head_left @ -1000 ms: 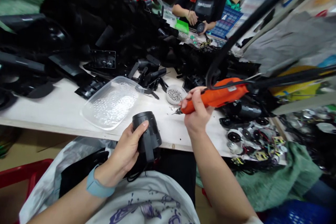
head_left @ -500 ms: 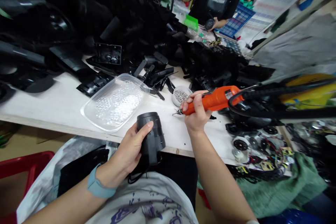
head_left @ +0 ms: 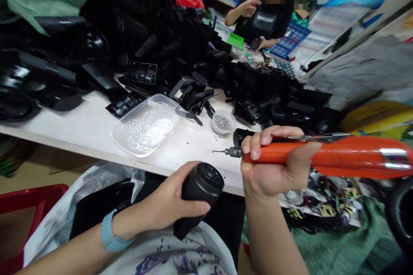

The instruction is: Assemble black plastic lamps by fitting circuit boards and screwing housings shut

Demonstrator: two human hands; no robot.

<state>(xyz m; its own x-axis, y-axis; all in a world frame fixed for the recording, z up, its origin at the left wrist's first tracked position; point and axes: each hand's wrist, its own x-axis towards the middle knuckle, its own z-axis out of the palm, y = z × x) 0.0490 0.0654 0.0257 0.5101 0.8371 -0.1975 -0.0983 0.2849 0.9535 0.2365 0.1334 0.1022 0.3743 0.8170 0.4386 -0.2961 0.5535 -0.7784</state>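
Note:
My left hand is wrapped round a black hair dryer body, whose round end with a hole-patterned grille faces up and towards the right. My right hand grips an orange electric screwdriver, held nearly level. The screwdriver's thin bit points left over the white table, above and apart from the hair dryer body; a tiny screw seems to sit at its tip. Just beyond the bit stands a small round bowl of screws. A clear plastic tub with small transparent pieces lies on the table to the left.
Black plastic parts are heaped along the back of the white table. Motors and wires fill the right side. A red plastic bin stands low at left. Across the table a co-worker holds a red tool and a black part.
The screwdriver has swung level and come closer to me, moving right. My left hand has lowered and tilted the hair dryer body, turning its grille end into view.

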